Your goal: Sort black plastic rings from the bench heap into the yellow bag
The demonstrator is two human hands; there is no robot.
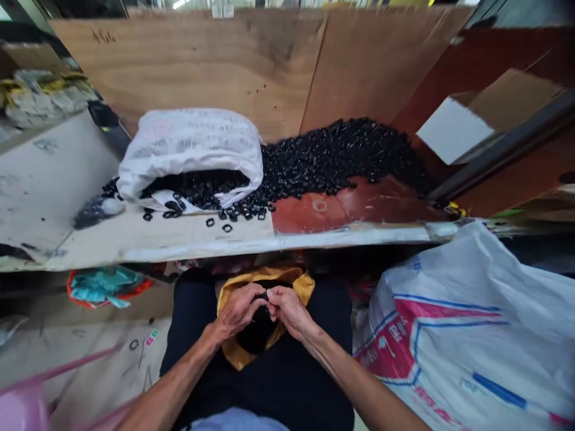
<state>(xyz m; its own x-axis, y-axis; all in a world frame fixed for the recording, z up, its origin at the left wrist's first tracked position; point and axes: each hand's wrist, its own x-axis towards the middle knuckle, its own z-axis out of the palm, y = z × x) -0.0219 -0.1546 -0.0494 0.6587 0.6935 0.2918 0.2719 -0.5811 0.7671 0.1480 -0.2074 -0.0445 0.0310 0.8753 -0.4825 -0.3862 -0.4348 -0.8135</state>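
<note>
Both hands meet above a yellow bag that sits open between my knees, its inside dark. My left hand is closed, thumb and fingertips pinching a small black part. From the other side, my right hand grips the same piece with its fingertips. Fingers cover most of the part, so its full shape is hidden. On the bench ahead lies a large heap of small black rings. More of them spill from the mouth of a white sack.
The bench's white front edge runs across in front of my knees. To the right stands a large white woven sack. A wooden board closes the back. At left are an orange-rimmed basket and a pink stool.
</note>
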